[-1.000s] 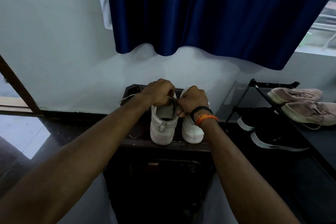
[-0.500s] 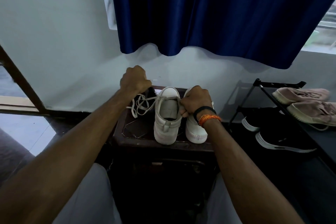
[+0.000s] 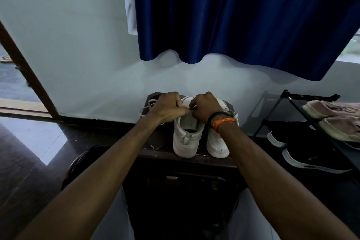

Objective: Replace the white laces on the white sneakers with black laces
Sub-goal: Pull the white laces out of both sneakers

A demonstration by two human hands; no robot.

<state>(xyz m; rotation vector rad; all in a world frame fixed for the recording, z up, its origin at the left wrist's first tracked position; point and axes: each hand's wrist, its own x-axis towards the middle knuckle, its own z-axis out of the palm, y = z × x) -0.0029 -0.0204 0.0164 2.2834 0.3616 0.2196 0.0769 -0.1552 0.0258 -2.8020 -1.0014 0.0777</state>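
A white lace [image 3: 145, 110] is being pinched by both hands, left hand [image 3: 167, 108] and right hand [image 3: 203, 107], over the left white sneaker [image 3: 187, 132], which is being kept heel-toward-the-person at the dark stool's [image 3: 155, 154] front edge, slack trailing left.

Dim room, side daylight, wide-angle edge distortion.

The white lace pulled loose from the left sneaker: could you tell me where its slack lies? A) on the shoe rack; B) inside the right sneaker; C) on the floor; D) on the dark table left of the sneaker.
D: the white lace loops over the dark table, left of the left sneaker, behind the left hand.
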